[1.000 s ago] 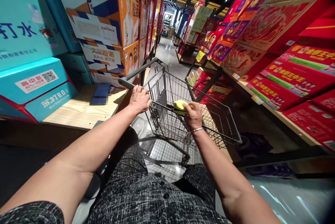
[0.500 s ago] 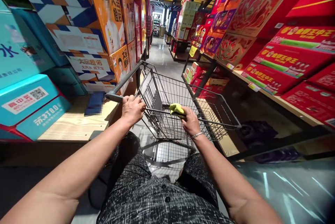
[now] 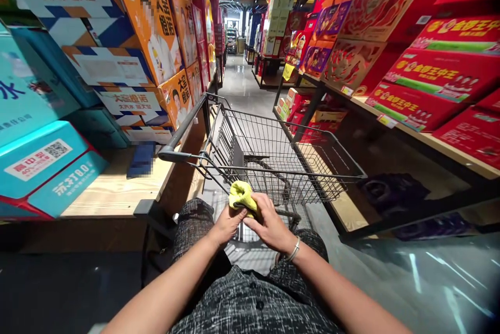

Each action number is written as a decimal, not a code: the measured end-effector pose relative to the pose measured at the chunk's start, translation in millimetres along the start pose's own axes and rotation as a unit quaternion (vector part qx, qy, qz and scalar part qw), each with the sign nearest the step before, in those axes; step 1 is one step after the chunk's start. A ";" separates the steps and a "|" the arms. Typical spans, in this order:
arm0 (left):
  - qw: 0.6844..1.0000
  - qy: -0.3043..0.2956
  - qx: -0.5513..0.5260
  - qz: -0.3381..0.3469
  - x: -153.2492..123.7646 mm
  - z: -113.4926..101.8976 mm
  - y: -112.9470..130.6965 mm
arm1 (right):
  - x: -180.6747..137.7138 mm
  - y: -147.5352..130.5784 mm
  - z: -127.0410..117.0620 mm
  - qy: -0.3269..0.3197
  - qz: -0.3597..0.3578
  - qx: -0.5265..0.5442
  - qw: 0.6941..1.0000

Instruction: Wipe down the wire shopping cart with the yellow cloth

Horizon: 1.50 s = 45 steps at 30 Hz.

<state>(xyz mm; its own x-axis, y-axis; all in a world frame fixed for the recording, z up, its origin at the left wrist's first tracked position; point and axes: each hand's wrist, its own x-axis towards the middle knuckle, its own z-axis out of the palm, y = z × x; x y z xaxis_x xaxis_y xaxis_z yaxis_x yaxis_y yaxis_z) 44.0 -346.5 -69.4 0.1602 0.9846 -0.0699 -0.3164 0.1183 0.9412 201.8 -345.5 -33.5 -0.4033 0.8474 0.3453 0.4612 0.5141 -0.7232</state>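
A crumpled yellow cloth is gathered between both hands, in front of the near side of a dark wire shopping cart. My left hand pinches its lower edge, thumb towards the other thumb. My right hand, with a bracelet at the wrist, wraps its fingers around the cloth's right side. Part of the cloth is hidden under the fingers. The cart stands sideways with its grey handle at the left, and neither hand is on it. Its wire basket holds no goods that I can see.
At the left, a wooden ledge bears turquoise cartons, orange cartons and a dark blue flat item. Red boxes stack on the right shelf. An aisle floor runs ahead between the shelves.
My left hand has left the cart and moved down to the cloth. My right hand has drawn the cloth off the cart's near rail, towards my lap and leftward.
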 end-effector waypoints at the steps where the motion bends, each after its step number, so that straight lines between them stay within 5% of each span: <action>1: 1.000 0.001 -0.007 -0.006 -1.4 -1.5 -2.1 | -0.4 2.6 -1.2 0.000 0.013 0.023 1.000; 6: 0.999 0.040 0.024 -0.025 0.5 -11.7 -4.8 | 18.5 9.9 -23.4 -0.028 0.077 0.147 0.986; 10: 0.980 0.141 0.140 -0.012 5.8 -23.3 -0.3 | 36.4 13.6 -36.7 -0.006 0.174 0.188 0.967; 13: 0.947 0.200 0.251 -0.013 9.4 -22.2 8.8 | 40.8 11.4 -26.0 0.107 0.090 0.038 0.989; 16: 0.921 0.227 0.312 -0.054 13.9 -8.7 14.8 | 40.1 6.0 -0.9 0.176 -0.052 -0.138 0.973; 20: 0.953 0.270 0.077 -0.116 20.2 14.9 12.4 | 38.4 2.5 29.1 0.215 -0.146 -0.232 0.937; 23: 0.944 0.254 -0.146 -0.155 22.1 23.3 15.0 | 35.0 1.6 39.0 0.200 -0.161 -0.207 0.944; 26: 0.938 0.211 -0.218 -0.167 18.2 18.7 28.5 | 29.4 1.6 39.4 0.159 -0.183 -0.165 0.956; 31: 0.913 0.059 -0.372 -0.157 -1.9 -1.2 50.6 | 27.7 10.9 31.3 0.107 -0.194 -0.138 0.965; 35: 0.947 -0.020 -0.293 -0.133 -17.2 -8.0 53.0 | 35.9 14.2 23.4 0.102 -0.140 -0.047 0.984; 40: 0.989 0.017 -0.143 -0.037 -20.4 -17.6 61.5 | 55.6 -0.7 15.0 0.049 -0.163 0.042 0.985; 45: 0.996 0.052 0.073 0.015 -16.7 -51.4 99.2 | 94.4 -26.9 14.9 0.066 -0.216 -0.001 0.974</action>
<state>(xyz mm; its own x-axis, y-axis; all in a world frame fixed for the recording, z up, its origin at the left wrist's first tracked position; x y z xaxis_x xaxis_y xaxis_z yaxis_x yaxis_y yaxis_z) -38.1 -344.6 8.1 0.0517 0.9964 -0.0672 -0.1800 0.0754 0.9808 139.6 -281.3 9.7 -0.4550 0.5620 0.6907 0.2729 0.8263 -0.4926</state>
